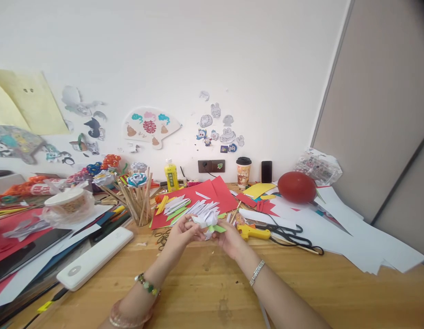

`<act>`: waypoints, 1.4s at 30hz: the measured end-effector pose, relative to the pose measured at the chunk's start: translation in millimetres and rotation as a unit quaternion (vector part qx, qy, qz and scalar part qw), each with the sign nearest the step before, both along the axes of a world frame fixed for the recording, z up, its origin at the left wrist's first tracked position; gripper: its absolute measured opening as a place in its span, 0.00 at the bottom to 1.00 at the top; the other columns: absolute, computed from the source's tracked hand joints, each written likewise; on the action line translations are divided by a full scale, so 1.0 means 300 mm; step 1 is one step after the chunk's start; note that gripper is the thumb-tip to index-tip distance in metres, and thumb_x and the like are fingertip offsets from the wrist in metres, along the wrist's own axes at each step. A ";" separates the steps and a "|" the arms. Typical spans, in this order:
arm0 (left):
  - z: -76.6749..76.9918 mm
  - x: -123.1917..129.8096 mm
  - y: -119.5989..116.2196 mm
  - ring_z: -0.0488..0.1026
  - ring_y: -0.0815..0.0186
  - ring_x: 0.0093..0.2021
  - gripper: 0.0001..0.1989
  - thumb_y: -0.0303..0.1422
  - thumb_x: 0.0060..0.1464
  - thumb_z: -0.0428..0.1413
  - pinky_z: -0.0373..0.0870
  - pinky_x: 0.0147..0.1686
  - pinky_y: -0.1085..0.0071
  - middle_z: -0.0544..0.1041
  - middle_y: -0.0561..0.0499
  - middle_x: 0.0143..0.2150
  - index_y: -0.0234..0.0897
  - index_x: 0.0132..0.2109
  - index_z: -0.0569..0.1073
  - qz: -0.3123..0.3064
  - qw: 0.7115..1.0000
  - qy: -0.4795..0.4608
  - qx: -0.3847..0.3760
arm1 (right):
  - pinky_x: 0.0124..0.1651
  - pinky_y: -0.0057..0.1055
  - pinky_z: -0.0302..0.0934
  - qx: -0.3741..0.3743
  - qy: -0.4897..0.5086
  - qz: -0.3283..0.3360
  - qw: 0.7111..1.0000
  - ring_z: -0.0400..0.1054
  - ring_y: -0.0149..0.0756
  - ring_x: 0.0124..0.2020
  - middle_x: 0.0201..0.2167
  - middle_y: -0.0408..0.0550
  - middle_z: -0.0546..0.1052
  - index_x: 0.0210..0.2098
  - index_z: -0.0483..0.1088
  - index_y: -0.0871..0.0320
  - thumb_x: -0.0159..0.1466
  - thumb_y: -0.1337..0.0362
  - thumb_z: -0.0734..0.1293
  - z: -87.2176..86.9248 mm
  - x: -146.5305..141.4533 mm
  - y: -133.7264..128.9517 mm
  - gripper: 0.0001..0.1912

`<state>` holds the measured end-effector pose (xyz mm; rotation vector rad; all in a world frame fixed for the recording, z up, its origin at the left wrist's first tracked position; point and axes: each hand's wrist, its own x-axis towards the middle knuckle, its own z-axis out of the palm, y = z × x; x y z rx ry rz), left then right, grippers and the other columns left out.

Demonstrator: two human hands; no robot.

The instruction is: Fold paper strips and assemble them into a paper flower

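Note:
Between my two hands, above the wooden table, is a folded paper flower (pixel 207 220) in white with green pieces at its lower right. My left hand (pixel 185 232) grips its left side with the fingers curled in. On the other side my right hand (pixel 228 237) pinches it near the green piece; some of those fingertips are hidden behind the paper. Just behind the hands, many folded white paper strips (pixel 202 208) lie on red paper sheets (pixel 221 192), with a few green and yellow strips among them. A yellow glue gun (pixel 254 232) rests right of my right hand.
Black-handled scissors (pixel 294 237) and white paper sheets (pixel 321 235) lie to the right, near a red balloon (pixel 297 187). Wooden sticks (pixel 140 205), a yellow bottle (pixel 171 175) and a paper cup (pixel 244 173) stand behind. A long white device (pixel 95 258) lies left.

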<state>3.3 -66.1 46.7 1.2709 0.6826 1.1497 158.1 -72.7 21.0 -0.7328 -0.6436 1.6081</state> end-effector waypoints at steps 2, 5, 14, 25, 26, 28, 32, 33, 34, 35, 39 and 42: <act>0.001 0.001 0.006 0.76 0.64 0.26 0.27 0.38 0.38 0.64 0.72 0.27 0.70 0.77 0.52 0.28 0.36 0.44 0.63 0.026 0.999 -0.037 -0.008 | 0.31 0.26 0.61 0.044 0.019 -0.051 0.998 0.67 0.28 0.26 0.25 0.41 0.74 0.27 0.69 0.58 0.46 0.62 0.71 0.012 0.000 -0.005 0.10; 0.003 0.001 0.012 0.77 0.62 0.34 0.26 0.40 0.39 0.63 0.73 0.35 0.67 0.78 0.46 0.35 0.34 0.45 0.67 0.055 0.995 -0.070 -0.033 | 0.35 0.29 0.63 0.079 0.024 -0.096 0.992 0.68 0.31 0.28 0.26 0.43 0.75 0.27 0.70 0.58 0.45 0.61 0.73 0.023 -0.001 -0.010 0.12; -0.012 -0.012 0.026 0.75 0.57 0.42 0.23 0.41 0.40 0.63 0.68 0.47 0.61 0.79 0.42 0.40 0.31 0.42 0.74 0.119 0.992 -0.034 -0.002 | 0.45 0.35 0.62 0.121 -0.035 -0.106 0.986 0.70 0.36 0.35 0.29 0.46 0.76 0.27 0.70 0.59 0.44 0.62 0.73 0.011 -0.008 -0.007 0.13; 0.004 -0.023 0.019 0.73 0.60 0.35 0.09 0.36 0.39 0.62 0.69 0.36 0.69 0.79 0.48 0.32 0.37 0.31 0.79 0.203 0.959 0.150 0.127 | 0.39 0.35 0.62 0.125 -0.246 -0.175 0.945 0.70 0.38 0.33 0.27 0.46 0.75 0.27 0.69 0.58 0.51 0.59 0.66 -0.022 0.013 0.025 0.09; 0.004 -0.022 0.018 0.73 0.59 0.35 0.08 0.36 0.39 0.62 0.69 0.37 0.68 0.79 0.48 0.32 0.38 0.30 0.79 0.196 0.955 0.169 0.147 | 0.40 0.34 0.62 0.155 -0.259 -0.195 0.933 0.70 0.38 0.34 0.28 0.46 0.75 0.30 0.69 0.57 0.53 0.59 0.65 -0.012 0.020 0.021 0.09; 0.000 -0.019 0.016 0.72 0.58 0.37 0.07 0.35 0.40 0.62 0.67 0.41 0.67 0.79 0.47 0.32 0.40 0.30 0.79 0.173 0.947 0.196 0.189 | 0.43 0.35 0.61 0.231 -0.313 -0.176 0.904 0.69 0.38 0.38 0.33 0.48 0.75 0.34 0.70 0.56 0.56 0.59 0.64 0.012 0.025 0.005 0.09; -0.022 -0.009 0.016 0.72 0.57 0.39 0.07 0.35 0.42 0.61 0.65 0.43 0.66 0.78 0.46 0.34 0.42 0.32 0.80 0.154 0.935 0.215 0.235 | 0.45 0.36 0.58 0.326 -0.464 -0.160 0.808 0.67 0.39 0.38 0.33 0.47 0.76 0.34 0.73 0.54 0.54 0.66 0.67 0.032 -0.003 -0.029 0.08; -0.029 -0.007 0.017 0.72 0.57 0.39 0.06 0.34 0.42 0.61 0.65 0.43 0.66 0.78 0.46 0.34 0.42 0.32 0.80 0.165 0.932 0.216 0.238 | 0.44 0.36 0.58 0.326 -0.482 -0.167 0.796 0.66 0.40 0.38 0.33 0.47 0.75 0.35 0.73 0.54 0.54 0.66 0.67 0.029 -0.013 -0.033 0.08; -0.034 -0.005 0.018 0.72 0.57 0.39 0.06 0.34 0.42 0.61 0.65 0.44 0.65 0.79 0.46 0.34 0.42 0.32 0.80 0.176 0.930 0.218 0.238 | 0.43 0.36 0.58 0.320 -0.492 -0.175 0.791 0.66 0.40 0.38 0.32 0.47 0.75 0.34 0.73 0.54 0.53 0.67 0.67 0.024 -0.022 -0.035 0.08; -0.039 -0.004 0.018 0.72 0.57 0.39 0.06 0.34 0.42 0.61 0.65 0.44 0.65 0.79 0.46 0.33 0.42 0.31 0.79 0.185 0.928 0.221 0.237 | 0.42 0.36 0.58 0.311 -0.498 -0.185 0.788 0.66 0.40 0.38 0.32 0.47 0.75 0.33 0.73 0.55 0.53 0.67 0.68 0.017 -0.030 -0.036 0.07; -0.043 -0.004 0.015 0.72 0.56 0.39 0.05 0.34 0.41 0.62 0.64 0.46 0.63 0.79 0.47 0.33 0.42 0.30 0.79 0.196 0.922 0.237 0.236 | 0.41 0.34 0.58 0.283 -0.500 -0.211 0.791 0.65 0.40 0.37 0.30 0.47 0.74 0.28 0.72 0.56 0.52 0.67 0.69 -0.002 -0.047 -0.031 0.02; -0.038 -0.006 0.013 0.72 0.55 0.41 0.07 0.34 0.42 0.61 0.64 0.47 0.62 0.80 0.46 0.35 0.42 0.32 0.79 0.187 0.922 0.243 0.235 | 0.41 0.34 0.58 0.275 -0.502 -0.223 0.789 0.65 0.39 0.36 0.29 0.46 0.73 0.27 0.71 0.56 0.53 0.68 0.68 -0.001 -0.047 -0.030 0.02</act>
